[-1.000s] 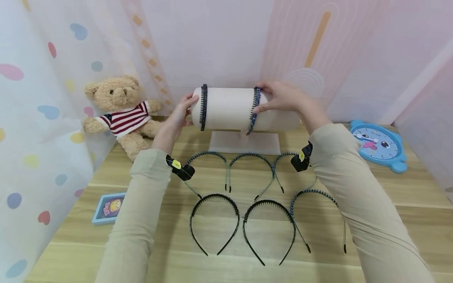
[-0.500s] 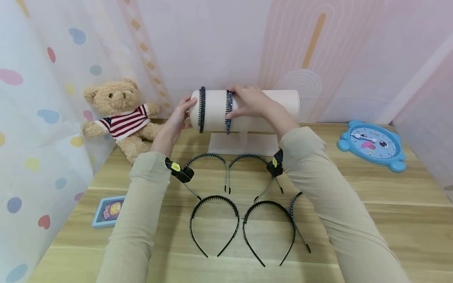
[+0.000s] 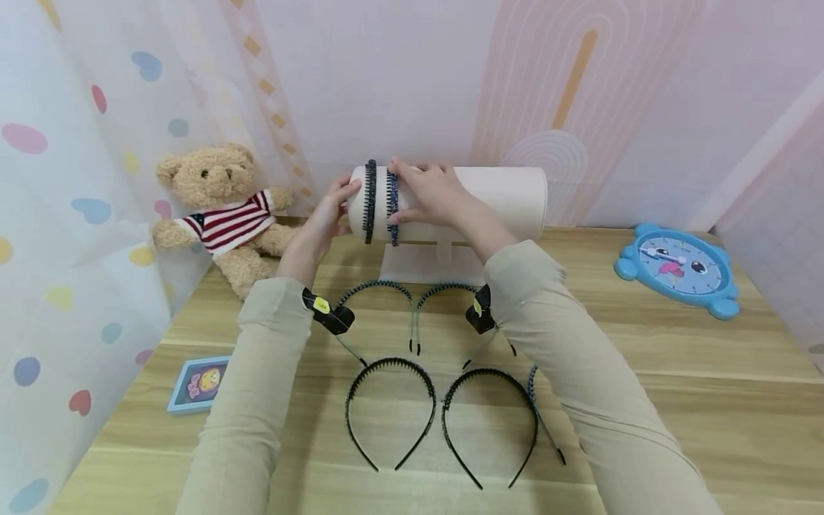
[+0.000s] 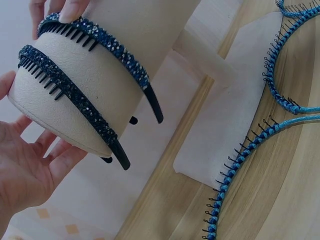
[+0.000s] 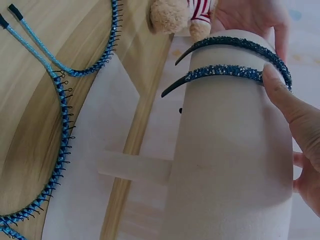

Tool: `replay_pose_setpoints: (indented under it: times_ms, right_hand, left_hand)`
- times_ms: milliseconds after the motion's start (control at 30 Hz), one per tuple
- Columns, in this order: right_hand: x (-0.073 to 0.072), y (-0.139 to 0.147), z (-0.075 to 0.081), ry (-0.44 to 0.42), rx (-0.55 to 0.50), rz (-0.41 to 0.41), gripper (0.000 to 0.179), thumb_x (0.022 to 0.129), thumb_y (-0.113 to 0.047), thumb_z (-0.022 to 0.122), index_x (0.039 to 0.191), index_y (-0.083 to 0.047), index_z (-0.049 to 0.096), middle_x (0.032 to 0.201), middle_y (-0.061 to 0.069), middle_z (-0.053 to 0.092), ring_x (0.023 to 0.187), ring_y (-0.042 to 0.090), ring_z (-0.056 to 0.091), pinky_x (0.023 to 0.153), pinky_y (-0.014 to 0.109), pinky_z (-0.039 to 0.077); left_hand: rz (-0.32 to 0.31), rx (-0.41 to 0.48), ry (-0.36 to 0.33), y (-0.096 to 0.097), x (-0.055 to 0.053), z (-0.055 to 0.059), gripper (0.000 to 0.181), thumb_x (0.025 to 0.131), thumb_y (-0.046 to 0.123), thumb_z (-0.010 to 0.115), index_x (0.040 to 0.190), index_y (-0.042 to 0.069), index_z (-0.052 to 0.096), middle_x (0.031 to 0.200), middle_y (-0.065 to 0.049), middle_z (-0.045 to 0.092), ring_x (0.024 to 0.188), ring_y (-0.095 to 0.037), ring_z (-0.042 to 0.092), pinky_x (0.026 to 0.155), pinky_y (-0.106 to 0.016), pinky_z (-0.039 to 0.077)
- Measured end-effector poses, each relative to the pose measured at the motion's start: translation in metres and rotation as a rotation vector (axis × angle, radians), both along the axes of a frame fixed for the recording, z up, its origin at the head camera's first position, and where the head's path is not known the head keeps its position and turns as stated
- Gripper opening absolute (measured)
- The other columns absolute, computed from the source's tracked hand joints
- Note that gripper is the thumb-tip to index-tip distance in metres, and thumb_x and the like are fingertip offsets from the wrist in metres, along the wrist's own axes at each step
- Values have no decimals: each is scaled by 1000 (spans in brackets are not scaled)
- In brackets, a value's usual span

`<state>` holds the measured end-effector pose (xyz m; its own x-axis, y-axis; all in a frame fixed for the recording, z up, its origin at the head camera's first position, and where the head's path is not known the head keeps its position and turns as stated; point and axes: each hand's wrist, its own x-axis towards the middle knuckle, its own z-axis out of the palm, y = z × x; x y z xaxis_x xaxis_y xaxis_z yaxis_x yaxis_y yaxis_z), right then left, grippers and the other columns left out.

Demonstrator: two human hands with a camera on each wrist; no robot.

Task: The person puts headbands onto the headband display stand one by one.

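A cream cylindrical headband stand (image 3: 498,193) stands at the back of the table. At its left end my left hand (image 3: 315,227) grips the roll, thumb in front and fingers behind. Close to that end, a dark glittery toothed headband (image 4: 75,97) sits over the roll. Just right of it is a blue glittery headband (image 4: 120,52), running nearly parallel with a narrow gap between. My right hand (image 3: 439,199) holds this blue one, thumb on its front and fingers over its top. In the right wrist view the right thumb (image 5: 275,82) presses the band's sparkly face.
Two black headbands (image 3: 392,360) lie nearest me. Behind them are blue braided headbands (image 3: 380,283), partly covered by my right sleeve. A teddy bear (image 3: 222,204) and a small blue frame (image 3: 198,385) are at left, a blue clock (image 3: 681,268) at right.
My right hand has slid the blue glittery headband leftward along the roll, from right of centre to beside the dark one. My left hand keeps its grip on the end.
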<state>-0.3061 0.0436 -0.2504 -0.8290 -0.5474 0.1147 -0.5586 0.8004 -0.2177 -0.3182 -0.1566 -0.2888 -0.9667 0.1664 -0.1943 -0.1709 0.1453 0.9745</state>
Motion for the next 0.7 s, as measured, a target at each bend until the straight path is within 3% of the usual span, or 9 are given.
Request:
replay_pose_setpoints:
  times_ms: [167,367,567,700]
  right_hand:
    - [2,-3,-1,40,23,-3,85,81,-57,57,146,-19,18,145,10,37,132,37,31,107,52,20]
    - [3,-5,-5,59,29,-9,87,81,-60,55,147,-20,15,151,1,25,133,36,29,109,51,18]
    - [4,10,-10,104,-27,33,117,67,-59,70,147,-22,-6,155,6,10,135,35,27,112,48,17]
    - [5,33,-12,146,-17,48,122,63,-63,70,147,-22,-6,155,11,3,137,37,19,112,51,13]
  left_hand:
    - [-2,-1,-4,0,-1,1,61,93,46,39,146,30,13,147,-4,21,117,-15,31,106,-45,27]
    - [-1,-5,-9,-2,2,2,62,93,46,39,146,30,13,147,-4,20,117,-14,30,106,-45,27]
    - [4,1,-7,0,1,2,61,92,46,41,145,30,15,147,-3,22,118,-15,32,105,-45,28]
    - [6,1,-9,1,1,3,61,93,46,41,145,30,14,148,-2,21,122,-18,30,106,-45,28]
